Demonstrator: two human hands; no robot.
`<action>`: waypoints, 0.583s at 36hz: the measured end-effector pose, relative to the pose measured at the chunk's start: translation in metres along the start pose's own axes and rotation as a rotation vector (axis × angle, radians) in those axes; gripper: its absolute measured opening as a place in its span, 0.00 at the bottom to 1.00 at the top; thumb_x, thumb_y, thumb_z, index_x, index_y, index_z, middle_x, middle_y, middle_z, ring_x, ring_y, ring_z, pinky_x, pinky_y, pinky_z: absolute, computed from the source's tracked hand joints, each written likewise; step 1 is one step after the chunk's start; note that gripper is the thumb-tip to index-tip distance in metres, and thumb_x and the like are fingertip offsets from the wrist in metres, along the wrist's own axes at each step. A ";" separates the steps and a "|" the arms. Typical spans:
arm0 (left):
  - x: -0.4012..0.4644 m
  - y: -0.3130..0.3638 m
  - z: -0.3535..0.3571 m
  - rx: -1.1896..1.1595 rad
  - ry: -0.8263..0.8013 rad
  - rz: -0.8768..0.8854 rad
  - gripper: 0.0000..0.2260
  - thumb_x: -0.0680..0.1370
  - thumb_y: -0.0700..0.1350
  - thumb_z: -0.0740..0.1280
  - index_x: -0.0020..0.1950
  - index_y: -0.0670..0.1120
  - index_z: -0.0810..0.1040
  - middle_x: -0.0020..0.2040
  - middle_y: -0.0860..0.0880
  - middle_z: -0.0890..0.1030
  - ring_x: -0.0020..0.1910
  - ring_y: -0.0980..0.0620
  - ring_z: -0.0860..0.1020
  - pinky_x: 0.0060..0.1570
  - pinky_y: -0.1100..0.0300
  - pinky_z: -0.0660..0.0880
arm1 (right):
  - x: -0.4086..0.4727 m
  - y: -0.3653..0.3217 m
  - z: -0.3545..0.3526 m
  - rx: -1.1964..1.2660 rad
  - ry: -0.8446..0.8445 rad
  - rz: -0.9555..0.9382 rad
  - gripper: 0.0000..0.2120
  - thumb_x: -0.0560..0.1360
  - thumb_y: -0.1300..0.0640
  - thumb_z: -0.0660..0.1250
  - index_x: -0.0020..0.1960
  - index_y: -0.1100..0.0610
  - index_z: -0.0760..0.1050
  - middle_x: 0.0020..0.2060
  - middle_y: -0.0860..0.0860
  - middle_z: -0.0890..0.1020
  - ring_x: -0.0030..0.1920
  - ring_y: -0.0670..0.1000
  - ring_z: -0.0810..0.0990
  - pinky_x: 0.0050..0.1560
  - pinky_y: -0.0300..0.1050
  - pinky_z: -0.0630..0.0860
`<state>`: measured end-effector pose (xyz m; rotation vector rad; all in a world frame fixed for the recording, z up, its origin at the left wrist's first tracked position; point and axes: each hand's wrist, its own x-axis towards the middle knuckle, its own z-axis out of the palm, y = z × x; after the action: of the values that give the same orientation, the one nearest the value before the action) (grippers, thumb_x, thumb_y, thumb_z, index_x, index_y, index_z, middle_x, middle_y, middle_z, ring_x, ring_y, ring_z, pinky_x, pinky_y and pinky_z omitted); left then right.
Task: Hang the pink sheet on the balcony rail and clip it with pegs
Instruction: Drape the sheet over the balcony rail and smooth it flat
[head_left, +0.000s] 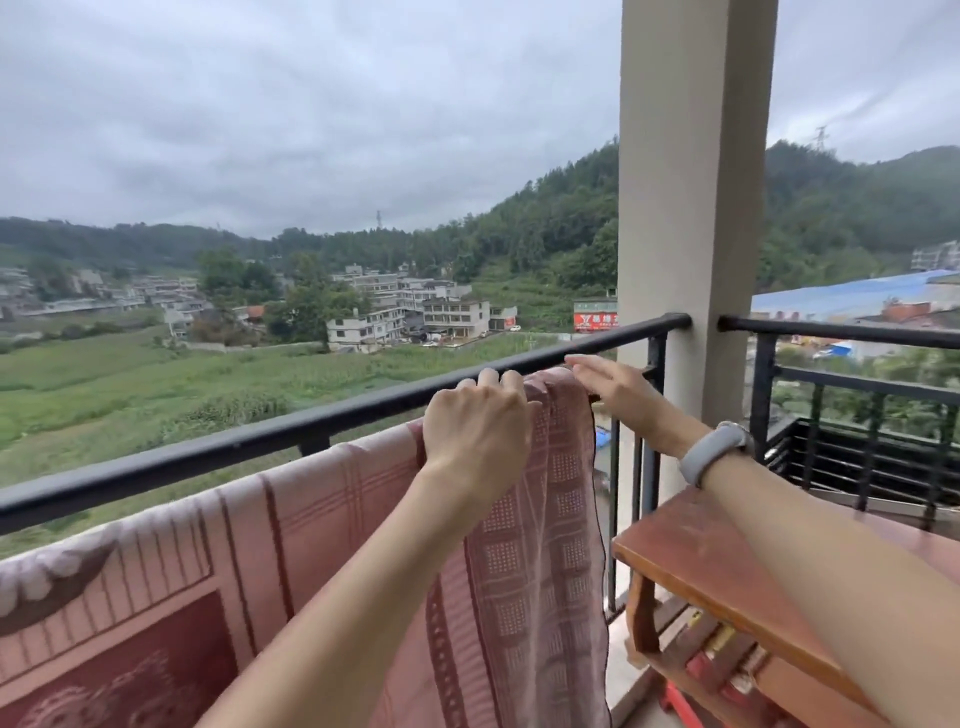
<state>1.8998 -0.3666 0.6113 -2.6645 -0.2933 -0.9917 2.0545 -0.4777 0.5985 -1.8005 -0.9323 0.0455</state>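
A pink patterned sheet (540, 519) hangs below the black balcony rail (260, 441), its right end draped over the rail top. My left hand (478, 426) grips the sheet where it meets the rail, fingers curled over the bar. To the right of it, my right hand (618, 395) rests at the sheet's right edge on the rail, fingers stretched out flat, holding nothing. A pale band sits on my right wrist. No pegs are visible.
A beige pillar (693, 208) stands just right of the hands, where the rail ends. A second rail section (852, 332) continues past it. A reddish wooden table (717, 566) stands at lower right, close to the sheet's hanging edge.
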 end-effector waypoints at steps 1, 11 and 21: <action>0.004 0.004 0.003 0.000 0.015 -0.013 0.14 0.81 0.53 0.53 0.56 0.45 0.70 0.53 0.46 0.77 0.50 0.45 0.77 0.39 0.55 0.65 | 0.002 0.005 -0.005 0.067 -0.064 0.047 0.16 0.79 0.52 0.57 0.61 0.58 0.74 0.57 0.53 0.79 0.58 0.50 0.76 0.59 0.47 0.72; 0.016 0.032 0.007 -0.050 0.124 -0.239 0.12 0.76 0.51 0.63 0.56 0.47 0.76 0.51 0.49 0.80 0.49 0.47 0.78 0.47 0.54 0.72 | 0.024 0.030 -0.028 0.198 0.107 -0.359 0.06 0.76 0.62 0.63 0.40 0.59 0.74 0.31 0.49 0.75 0.30 0.40 0.71 0.34 0.34 0.69; 0.031 0.077 0.024 -0.050 0.169 -0.330 0.11 0.76 0.50 0.64 0.55 0.48 0.79 0.55 0.51 0.79 0.54 0.48 0.76 0.57 0.52 0.68 | 0.023 0.073 -0.049 0.459 -0.180 -0.389 0.09 0.71 0.57 0.60 0.48 0.58 0.76 0.49 0.51 0.81 0.50 0.47 0.80 0.53 0.43 0.76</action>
<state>1.9589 -0.4286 0.5999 -2.6051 -0.6953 -1.3277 2.1330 -0.5117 0.5698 -1.1883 -1.2717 0.1634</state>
